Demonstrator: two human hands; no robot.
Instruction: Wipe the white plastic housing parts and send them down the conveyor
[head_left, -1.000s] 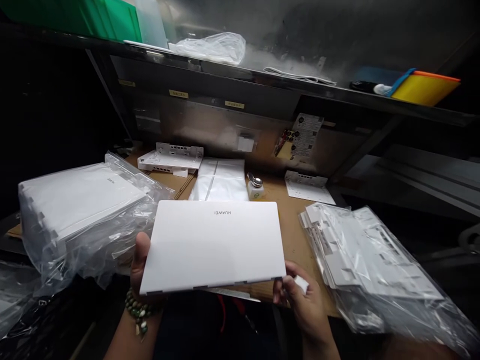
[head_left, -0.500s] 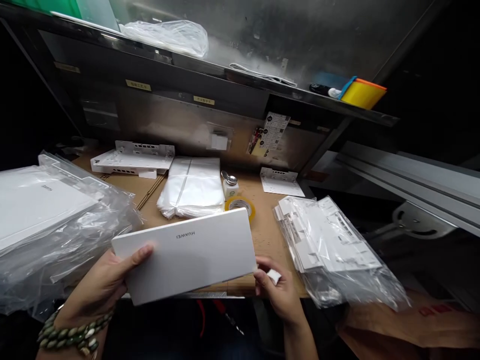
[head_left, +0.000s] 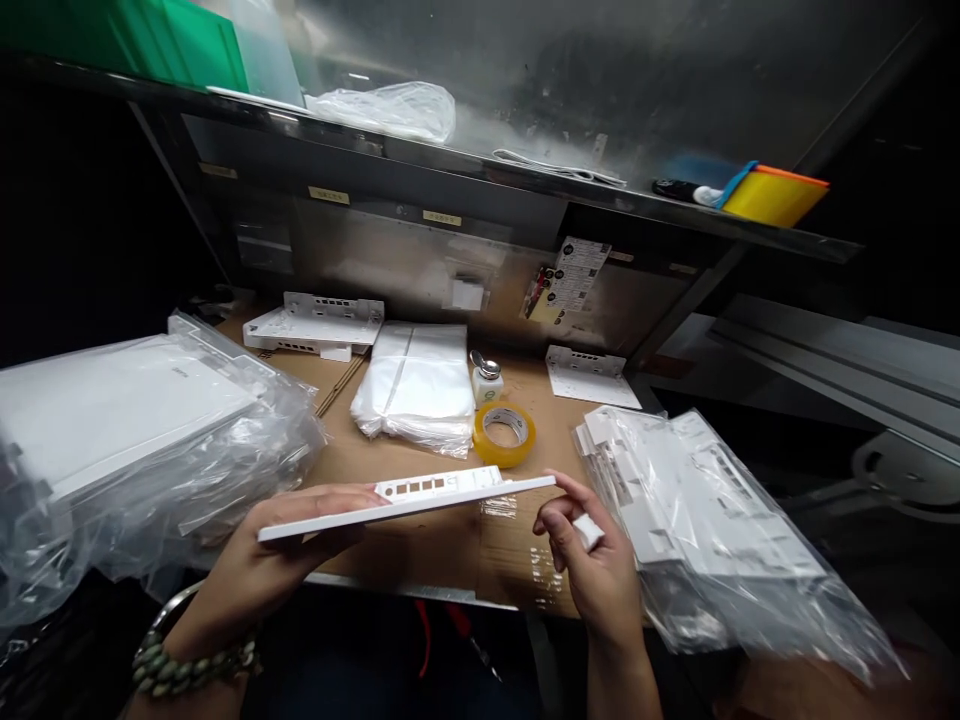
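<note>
My left hand (head_left: 259,560) is closed on the left part of a white plastic router cover (head_left: 450,500). The cover is turned nearly edge-on, and a rear strip with port cut-outs shows behind its edge. At the cover's right end, the index finger of my right hand (head_left: 604,570) touches or nearly touches the corner. A small folded white wipe (head_left: 587,532) is tucked in that hand's curled fingers. Beyond the cover, a roll of yellow tape (head_left: 504,434) lies on the cardboard-covered bench (head_left: 517,560).
Bagged white covers (head_left: 135,400) lie left, bagged white housings (head_left: 720,510) right. Behind are a stack of plastic bags (head_left: 416,380), a pump bottle (head_left: 487,382) and loose white housings (head_left: 322,320). A metal shelf (head_left: 495,170) crosses above the bench.
The cover has tilted from showing its broad printed face to nearly edge-on, bringing port cut-outs into view. My right hand stays at its right end with the wipe. The camera view has shifted.
</note>
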